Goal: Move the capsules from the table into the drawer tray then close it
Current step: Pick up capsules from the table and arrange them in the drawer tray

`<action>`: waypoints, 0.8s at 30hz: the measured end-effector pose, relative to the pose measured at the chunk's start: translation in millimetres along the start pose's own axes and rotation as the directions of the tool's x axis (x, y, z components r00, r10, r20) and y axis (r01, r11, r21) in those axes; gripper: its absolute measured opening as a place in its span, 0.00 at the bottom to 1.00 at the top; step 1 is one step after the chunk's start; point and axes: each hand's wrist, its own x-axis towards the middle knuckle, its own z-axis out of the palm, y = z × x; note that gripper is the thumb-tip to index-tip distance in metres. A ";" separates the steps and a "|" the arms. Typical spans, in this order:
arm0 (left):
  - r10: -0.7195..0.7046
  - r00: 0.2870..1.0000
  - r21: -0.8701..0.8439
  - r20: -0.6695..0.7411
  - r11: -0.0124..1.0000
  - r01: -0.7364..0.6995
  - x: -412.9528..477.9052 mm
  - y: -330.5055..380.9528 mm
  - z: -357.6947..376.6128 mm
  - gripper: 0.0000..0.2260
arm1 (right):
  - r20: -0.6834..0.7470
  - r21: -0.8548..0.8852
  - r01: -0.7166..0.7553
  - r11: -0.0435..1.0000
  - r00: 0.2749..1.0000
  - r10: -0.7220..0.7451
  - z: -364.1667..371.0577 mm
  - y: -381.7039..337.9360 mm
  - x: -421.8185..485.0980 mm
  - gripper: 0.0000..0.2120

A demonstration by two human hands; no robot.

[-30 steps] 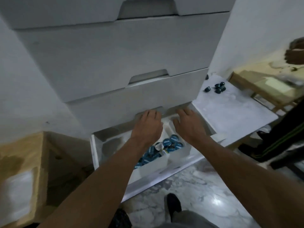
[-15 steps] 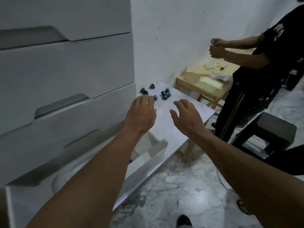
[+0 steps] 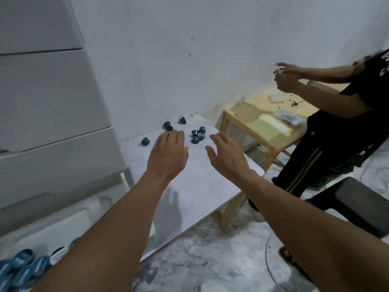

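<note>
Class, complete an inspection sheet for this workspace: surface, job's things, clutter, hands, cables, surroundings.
Surface: white table.
Job's things: dark capsules scattered at the table's far end; blue-lidded capsules in the open drawer tray.
Clutter: plastic bag and dark bits on wooden side table.
Hands: left hand and right hand open above the table, holding nothing.
Cables: thin loop on the floor, possibly a cable.
Surroundings: white drawer unit, another person, dark stool.

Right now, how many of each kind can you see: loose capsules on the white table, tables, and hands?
Loose capsules on the white table: at least 7; some overlap
Tables: 2, the white table and a wooden table
Hands: 4, left hand, right hand, another person's two hands
Total: at least 13
</note>
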 end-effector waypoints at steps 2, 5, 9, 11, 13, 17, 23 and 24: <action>-0.015 1.000 0.020 0.012 1.000 0.015 8.4 -5.4 11.8 0.16 | 0.016 0.021 0.005 1.000 1.000 -0.005 10.1 9.9 17.0 0.19; -0.048 0.998 0.040 0.037 0.998 0.046 25.8 -20.1 34.6 0.13 | 0.054 0.040 -0.004 0.999 0.999 0.002 30.0 21.5 43.9 0.19; -0.090 0.991 0.049 0.100 0.995 0.085 57.3 -36.5 71.7 0.12 | 0.086 0.059 -0.018 0.998 0.996 0.013 52.8 39.1 80.6 0.18; -0.096 0.986 0.038 0.133 0.995 0.092 72.7 -38.6 89.4 0.12 | 0.103 0.060 -0.039 0.997 0.994 0.032 61.5 48.5 96.4 0.17; -0.084 0.984 0.016 0.159 0.996 0.083 86.9 -40.6 107.7 0.11 | 0.129 0.049 -0.037 0.998 0.991 0.031 72.4 59.8 110.7 0.18; -0.099 0.972 -0.041 0.215 0.993 0.110 99.0 -43.9 140.6 0.09 | 0.204 0.038 -0.093 0.995 0.975 0.084 95.4 76.0 134.0 0.19; -0.102 0.953 -0.045 0.285 0.992 0.120 115.0 -40.5 180.5 0.09 | 0.318 0.060 -0.094 0.994 0.946 0.071 120.3 98.5 167.4 0.17; -0.108 0.949 -0.043 0.297 0.991 0.126 118.8 -38.2 186.0 0.09 | 0.334 0.065 -0.094 0.993 0.940 0.067 122.8 103.6 173.9 0.17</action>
